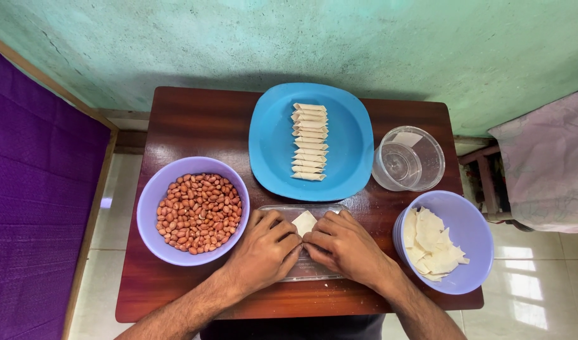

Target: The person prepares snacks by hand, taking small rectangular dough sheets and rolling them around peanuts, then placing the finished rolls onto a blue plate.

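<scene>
Both hands, left (263, 250) and right (344, 245), pinch thin pale dough square (304, 222) over clear rectangular tray (309, 269); soft, light, tearable; grip edges.

Reddish-brown peanuts (199, 213) fill a lavender bowl (151, 195), pale cream wrappers (431, 244) lie in a second lavender bowl (474, 220), cream rolls (309, 141) line a bright blue plate (273, 138), all on a dark red-brown table (194, 123) against a mottled turquoise wall (301, 38) beside purple cloth (31, 189).

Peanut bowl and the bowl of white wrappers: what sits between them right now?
Head view: both hands, left hand and right hand, pinching a wrapper piece over a clear tray.
</scene>
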